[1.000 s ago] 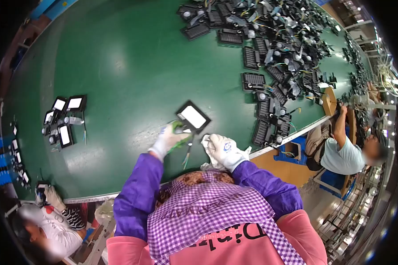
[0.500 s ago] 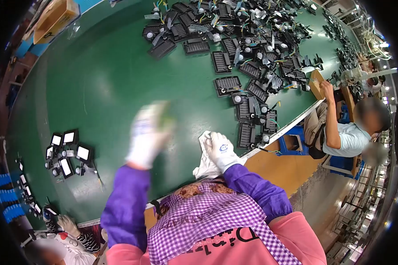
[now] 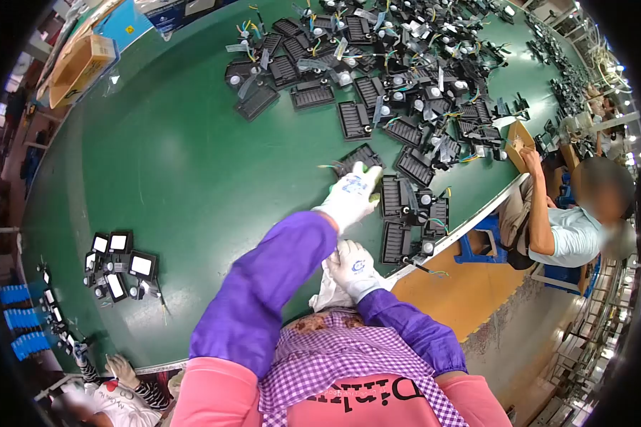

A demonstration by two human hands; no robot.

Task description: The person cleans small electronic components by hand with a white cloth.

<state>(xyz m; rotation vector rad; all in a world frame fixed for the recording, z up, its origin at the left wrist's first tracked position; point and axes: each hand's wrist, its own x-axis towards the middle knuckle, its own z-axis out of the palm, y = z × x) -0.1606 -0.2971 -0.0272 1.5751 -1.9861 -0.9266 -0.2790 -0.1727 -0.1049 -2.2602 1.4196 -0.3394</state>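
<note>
My left hand (image 3: 352, 195), in a white glove, stretches across to the right, its fingers closed on the near edge of a black ribbed floodlight (image 3: 358, 158). That floodlight lies tilted on the green table, with thin wires out at its left. Nearer to me, my right hand (image 3: 352, 266), gloved too, is closed on a crumpled white cloth (image 3: 326, 294) by the table edge. Beside the hands lie more black floodlights (image 3: 395, 242), ribbed backs up, with round whitish sensors and coloured wires.
A large pile of floodlights (image 3: 420, 92) covers the far right. At left, several floodlights (image 3: 142, 265) show white panels. A cardboard box (image 3: 82, 70) stands far left. One co-worker (image 3: 564, 229) sits at right, a hand in a small box (image 3: 520, 139); another (image 3: 124, 398) is lower left.
My left hand has swung from the middle of the table to the right and taken hold of a floodlight, which now lies turned. My right hand stays on the cloth. The view has shifted slightly.
</note>
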